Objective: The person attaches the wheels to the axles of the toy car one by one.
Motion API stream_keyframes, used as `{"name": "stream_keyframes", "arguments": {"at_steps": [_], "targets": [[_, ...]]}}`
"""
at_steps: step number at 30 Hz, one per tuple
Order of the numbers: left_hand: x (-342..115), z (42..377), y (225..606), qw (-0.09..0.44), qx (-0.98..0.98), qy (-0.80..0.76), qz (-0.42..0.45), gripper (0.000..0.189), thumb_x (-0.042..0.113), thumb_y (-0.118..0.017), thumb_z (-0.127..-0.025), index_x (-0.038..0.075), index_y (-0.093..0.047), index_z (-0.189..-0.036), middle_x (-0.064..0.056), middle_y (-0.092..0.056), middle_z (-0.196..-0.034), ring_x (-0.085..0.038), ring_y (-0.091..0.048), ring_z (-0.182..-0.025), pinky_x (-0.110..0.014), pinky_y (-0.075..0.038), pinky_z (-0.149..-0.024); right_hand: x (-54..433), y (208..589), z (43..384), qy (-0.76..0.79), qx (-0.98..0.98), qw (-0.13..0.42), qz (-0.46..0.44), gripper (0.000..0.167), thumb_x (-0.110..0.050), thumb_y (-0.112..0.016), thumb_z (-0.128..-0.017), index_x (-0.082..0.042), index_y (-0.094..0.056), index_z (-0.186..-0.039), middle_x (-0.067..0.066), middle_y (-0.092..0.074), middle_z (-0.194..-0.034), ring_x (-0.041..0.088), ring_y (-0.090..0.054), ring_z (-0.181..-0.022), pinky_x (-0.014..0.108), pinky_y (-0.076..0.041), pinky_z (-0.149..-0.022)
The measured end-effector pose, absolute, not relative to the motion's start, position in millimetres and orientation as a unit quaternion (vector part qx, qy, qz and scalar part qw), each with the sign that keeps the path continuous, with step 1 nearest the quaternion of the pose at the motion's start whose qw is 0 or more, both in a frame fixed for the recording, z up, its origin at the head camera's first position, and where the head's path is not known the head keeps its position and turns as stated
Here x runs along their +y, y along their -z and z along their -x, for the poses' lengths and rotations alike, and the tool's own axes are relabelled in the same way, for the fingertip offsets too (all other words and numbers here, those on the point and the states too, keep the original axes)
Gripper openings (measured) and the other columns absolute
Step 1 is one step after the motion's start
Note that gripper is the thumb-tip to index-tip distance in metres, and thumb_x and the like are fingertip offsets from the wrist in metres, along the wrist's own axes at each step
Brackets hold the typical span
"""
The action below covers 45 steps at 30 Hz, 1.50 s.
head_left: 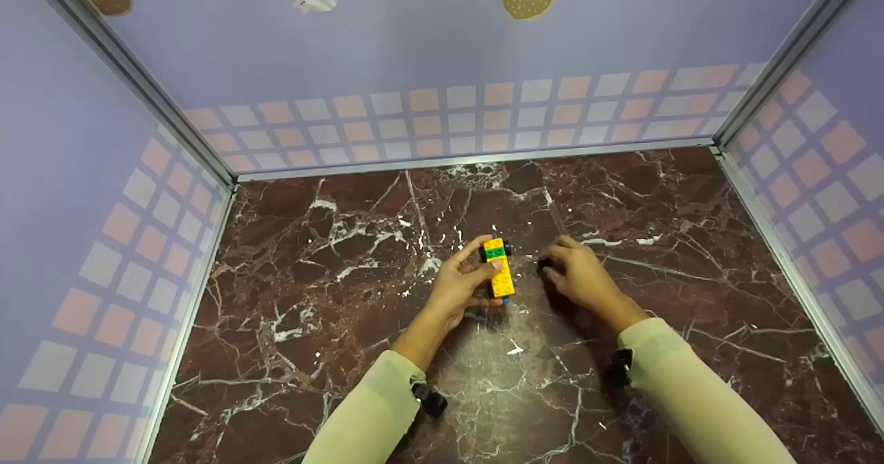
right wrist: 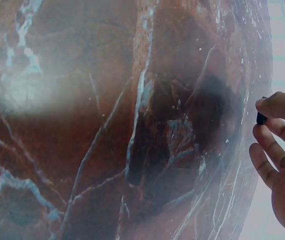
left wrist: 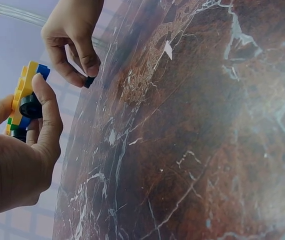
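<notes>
My left hand (head_left: pixel 456 286) holds a toy car of building blocks (head_left: pixel 503 282) by its sides, with the thumb lying on its top. The car has a yellow studded top with a green band near the far end, and blue parts underneath. In the left wrist view a black wheel (left wrist: pixel 31 106) shows on its side, partly behind a finger. To the right of the car and apart from it, my right hand (head_left: pixel 579 272) pinches a small black piece (left wrist: pixel 89 81) between thumb and fingertips. The right wrist view shows this black piece (right wrist: pixel 261 118) mostly covered by the fingers.
Both hands are over a dark red marbled tabletop (head_left: pixel 331 353) with white veins. A patterned purple panel (head_left: pixel 428 50) stands at the back, with a left side panel (head_left: pixel 62 195) and a right side panel (head_left: pixel 839 56). Metal strips edge the tabletop.
</notes>
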<state>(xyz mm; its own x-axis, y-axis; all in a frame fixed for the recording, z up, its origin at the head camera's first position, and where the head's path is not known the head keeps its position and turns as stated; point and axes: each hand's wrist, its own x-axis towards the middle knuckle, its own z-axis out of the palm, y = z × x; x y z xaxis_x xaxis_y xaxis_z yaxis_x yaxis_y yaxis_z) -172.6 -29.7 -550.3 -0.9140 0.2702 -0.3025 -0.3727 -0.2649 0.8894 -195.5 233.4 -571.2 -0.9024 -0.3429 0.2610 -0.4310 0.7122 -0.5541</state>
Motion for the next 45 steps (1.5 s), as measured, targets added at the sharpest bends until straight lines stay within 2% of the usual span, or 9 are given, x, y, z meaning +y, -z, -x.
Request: {"name": "stream_keyframes", "arguments": {"at_steps": [5,12,17,23,30,38,45], "targets": [[-29,173,549,0.208,0.568,-0.795,0.04,0.062,0.004,-0.078,-0.101,0.028,-0.062,-0.156,-0.016,-0.067,-0.126,-0.031,-0.077,-0.101,-0.045,-0.073,-0.073,231,565,193,-0.329,-0.92,0.069,-0.203,0.024,0.006,-0.082,-0.087,0.0,-0.081,-0.111,0.017,-0.074,-0.11,0.037,-0.074,-0.1,0.054,-0.065,-0.092],[-30,173,548,0.214,0.564,-0.797,0.035,0.068,0.0,-0.079,-0.1,0.026,-0.058,-0.16,-0.017,-0.066,-0.123,-0.031,-0.077,-0.098,-0.044,-0.073,-0.074,229,561,191,-0.35,-0.914,0.068,-0.194,0.023,0.007,-0.082,-0.089,-0.001,-0.081,-0.111,0.017,-0.074,-0.108,0.034,-0.073,-0.097,0.052,-0.065,-0.087],[-30,175,550,0.215,0.562,-0.798,0.038,0.07,-0.002,-0.078,-0.1,0.025,-0.057,-0.161,-0.014,-0.066,-0.117,-0.032,-0.076,-0.096,-0.043,-0.073,-0.073,227,559,191,-0.378,-0.905,0.058,-0.189,0.024,0.008,-0.082,-0.089,0.0,-0.081,-0.111,0.016,-0.074,-0.108,0.033,-0.075,-0.099,0.052,-0.067,-0.09],[-32,176,553,0.215,0.561,-0.799,0.033,0.074,-0.003,-0.076,-0.101,0.019,-0.049,-0.166,-0.013,-0.067,-0.116,-0.031,-0.077,-0.096,-0.041,-0.073,-0.072,221,553,188,-0.406,-0.89,0.059,-0.201,0.025,0.009,-0.083,-0.089,0.002,-0.081,-0.113,0.016,-0.074,-0.109,0.034,-0.078,-0.098,0.052,-0.07,-0.09],[-34,177,554,0.205,0.567,-0.798,0.028,0.069,-0.001,-0.077,-0.101,0.022,-0.055,-0.162,-0.014,-0.067,-0.114,-0.03,-0.076,-0.097,-0.05,-0.073,-0.079,217,547,185,-0.435,-0.87,0.034,-0.228,0.032,0.011,-0.082,-0.088,0.004,-0.079,-0.119,0.019,-0.072,-0.11,0.035,-0.077,-0.096,0.05,-0.071,-0.089],[-35,178,555,0.206,0.565,-0.799,0.023,0.073,-0.002,-0.076,-0.101,0.016,-0.048,-0.167,-0.014,-0.068,-0.114,-0.03,-0.076,-0.097,-0.048,-0.073,-0.077,214,543,181,-0.456,-0.853,0.009,-0.254,0.031,0.011,-0.083,-0.088,0.004,-0.079,-0.117,0.017,-0.072,-0.109,0.034,-0.077,-0.096,0.049,-0.071,-0.089],[-35,178,554,0.204,0.566,-0.798,0.033,0.068,-0.002,-0.076,-0.101,0.023,-0.056,-0.161,-0.013,-0.068,-0.113,-0.029,-0.077,-0.098,-0.049,-0.073,-0.078,210,540,179,-0.476,-0.844,-0.023,-0.248,0.029,0.008,-0.084,-0.09,0.002,-0.08,-0.118,0.016,-0.073,-0.111,0.034,-0.078,-0.099,0.047,-0.071,-0.093]]}}
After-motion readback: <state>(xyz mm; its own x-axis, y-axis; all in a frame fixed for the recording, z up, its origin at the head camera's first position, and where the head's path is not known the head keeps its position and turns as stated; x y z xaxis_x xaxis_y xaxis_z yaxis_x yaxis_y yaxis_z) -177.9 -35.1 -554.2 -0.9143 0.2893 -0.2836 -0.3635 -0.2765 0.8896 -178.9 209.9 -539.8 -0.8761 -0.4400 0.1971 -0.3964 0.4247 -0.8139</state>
